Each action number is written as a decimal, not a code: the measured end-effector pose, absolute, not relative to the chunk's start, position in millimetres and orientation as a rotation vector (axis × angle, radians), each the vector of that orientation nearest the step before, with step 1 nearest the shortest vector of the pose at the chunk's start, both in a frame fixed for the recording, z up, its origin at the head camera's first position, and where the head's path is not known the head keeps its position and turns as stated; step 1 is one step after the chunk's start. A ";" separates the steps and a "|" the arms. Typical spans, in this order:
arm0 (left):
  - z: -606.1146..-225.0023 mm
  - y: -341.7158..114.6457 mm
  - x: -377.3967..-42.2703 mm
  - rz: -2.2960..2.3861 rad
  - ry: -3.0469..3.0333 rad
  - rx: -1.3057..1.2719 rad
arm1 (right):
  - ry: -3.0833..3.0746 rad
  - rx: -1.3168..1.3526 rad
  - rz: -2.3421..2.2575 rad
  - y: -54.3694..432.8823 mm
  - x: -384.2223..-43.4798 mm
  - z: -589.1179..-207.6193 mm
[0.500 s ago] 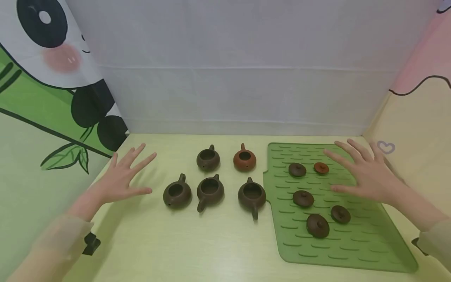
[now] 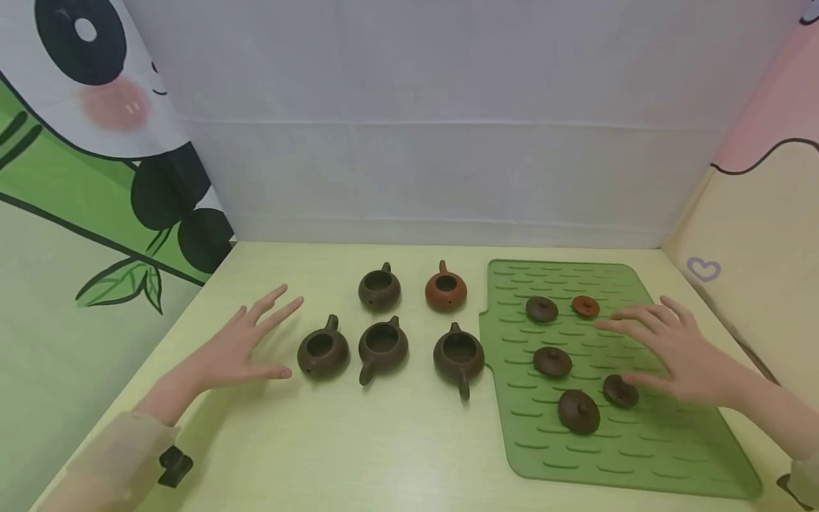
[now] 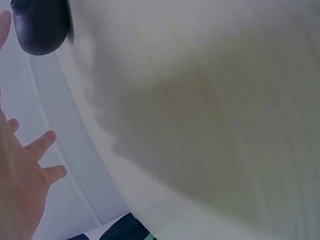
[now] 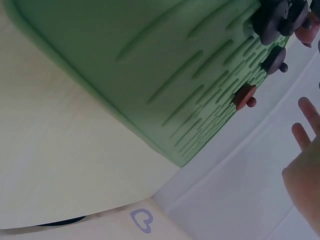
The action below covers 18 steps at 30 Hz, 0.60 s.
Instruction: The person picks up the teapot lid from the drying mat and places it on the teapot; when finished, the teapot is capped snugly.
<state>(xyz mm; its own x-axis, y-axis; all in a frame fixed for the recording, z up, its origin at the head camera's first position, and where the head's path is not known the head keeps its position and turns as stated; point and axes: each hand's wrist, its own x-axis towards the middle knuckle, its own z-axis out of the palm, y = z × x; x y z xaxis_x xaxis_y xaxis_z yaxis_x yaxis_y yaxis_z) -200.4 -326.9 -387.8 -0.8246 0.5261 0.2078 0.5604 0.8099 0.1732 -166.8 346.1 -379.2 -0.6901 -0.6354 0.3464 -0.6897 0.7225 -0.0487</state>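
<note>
My left hand [image 2: 239,348] hovers over the table with fingers spread, left of a dark brown teapot [image 2: 323,353]; it holds nothing. Over the green mat [image 2: 640,469] is my right hand [image 2: 684,352], fingers extended, its thumb overlapping a dark lid [image 2: 620,391] in the head view. Further lids on the mat are a large dark one [image 2: 579,412], two smaller dark ones [image 2: 552,362] and a reddish lid [image 2: 585,306]. Several lidless teapots stand on the table, among them a reddish-brown one [image 2: 446,291] at the back and a dark one [image 2: 458,355] beside the mat.
Two more dark teapots [image 2: 382,346] stand in the middle-left group. A pale cloth wall [image 2: 448,178] rises behind the table [image 2: 397,441]. Printed cloth panels [image 2: 96,213] flank the left and right sides.
Both hands have come lower and nearer the table. The left hand moved right toward the teapots; the right hand sank over the mat, its thumb now overlapping a lid. Teapots and lids have not moved.
</note>
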 end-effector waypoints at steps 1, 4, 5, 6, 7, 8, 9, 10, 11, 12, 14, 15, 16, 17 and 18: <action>-389.2 -325.9 -199.2 -0.390 -2.857 -0.861 | -2.623 1.045 0.259 346.8 -164.6 -380.7; -394.1 -323.9 -196.2 -0.537 -2.881 -0.857 | -2.629 1.062 0.300 347.5 -159.1 -384.4; -395.8 -323.3 -195.3 -0.591 -2.884 -0.853 | -2.626 1.067 0.305 347.6 -157.7 -385.5; -397.5 -322.9 -194.9 -0.649 -2.888 -0.855 | -2.622 1.072 0.310 347.9 -156.3 -386.7; -398.7 -322.3 -194.4 -0.701 -2.894 -0.852 | -2.615 1.082 0.320 348.0 -155.3 -387.7; -400.5 -321.8 -194.3 -0.734 -2.890 -0.857 | -2.609 1.091 0.329 348.4 -154.4 -388.8; -401.7 -321.1 -194.1 -0.777 -2.884 -0.864 | -2.604 1.098 0.338 348.9 -153.4 -389.8; -403.0 -320.3 -193.9 -0.817 -2.878 -0.870 | -2.604 1.099 0.345 349.5 -152.2 -390.5; -403.7 -319.6 -193.8 -0.853 -2.872 -0.880 | -2.605 1.100 0.357 350.3 -150.9 -391.0; -404.2 -318.8 -193.6 -0.890 -2.869 -0.890 | -2.615 1.097 0.382 350.8 -149.6 -391.6; -405.3 -316.8 -192.9 -0.955 -2.860 -0.900 | -2.651 1.073 0.439 351.8 -146.3 -392.2; -405.7 -315.9 -192.4 -0.994 -2.859 -0.899 | -2.672 1.058 0.468 352.3 -144.9 -392.5; -406.4 -315.3 -191.9 -1.021 -2.862 -0.895 | -2.688 1.045 0.493 352.6 -143.6 -393.0; -406.9 -314.4 -191.4 -1.052 -2.864 -0.891 | -2.701 1.036 0.524 353.0 -142.7 -393.6; -407.4 -313.6 -190.9 -1.084 -2.865 -0.888 | -2.706 1.033 0.547 353.3 -142.2 -394.2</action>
<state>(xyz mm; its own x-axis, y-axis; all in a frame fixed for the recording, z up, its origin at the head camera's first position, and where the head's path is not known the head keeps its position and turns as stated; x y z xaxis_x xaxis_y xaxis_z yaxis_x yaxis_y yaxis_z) -190.9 -313.6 -407.4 -0.8439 0.5161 0.1465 0.4839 0.6142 0.6234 -142.2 353.3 -394.2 -0.7382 -0.6015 0.3054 -0.6729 0.6887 -0.2700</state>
